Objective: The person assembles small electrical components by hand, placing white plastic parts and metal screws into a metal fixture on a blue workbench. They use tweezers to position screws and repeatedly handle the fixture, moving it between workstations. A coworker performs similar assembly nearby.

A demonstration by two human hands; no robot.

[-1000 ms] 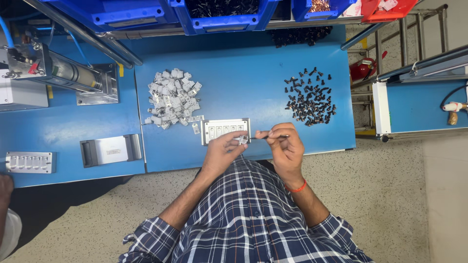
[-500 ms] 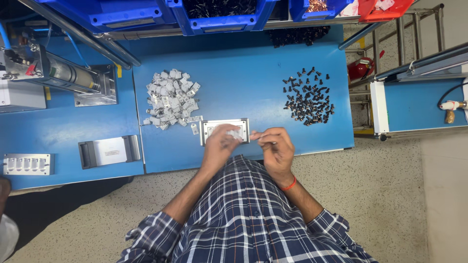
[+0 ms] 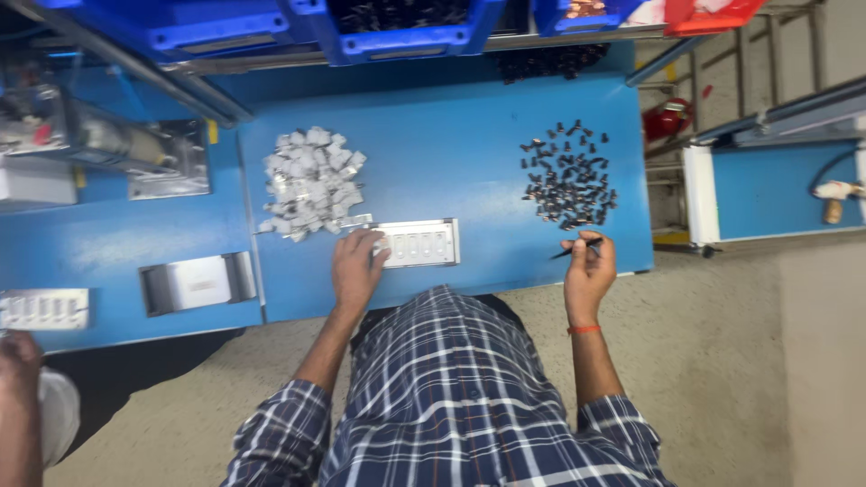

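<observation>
Head view, left hand (image 3: 354, 267) resting open on metal plate (image 3: 417, 243) lying left-right, right hand (image 3: 588, 271) pinching thin dark tool (image 3: 577, 248)

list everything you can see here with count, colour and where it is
table: one, blue, centre
pale parts: a heap, light grey, left of table centre
dark parts: a scattered pile, black, right side of table
slotted plate: one, white, near table edge
second slotted plate: one, white, far left bench
bins: several, blue, one red, along the top
another person's hand: one, bottom left
left hand: on the slotted plate's left end
right hand: pinching a thin dark piece below the dark parts
</observation>
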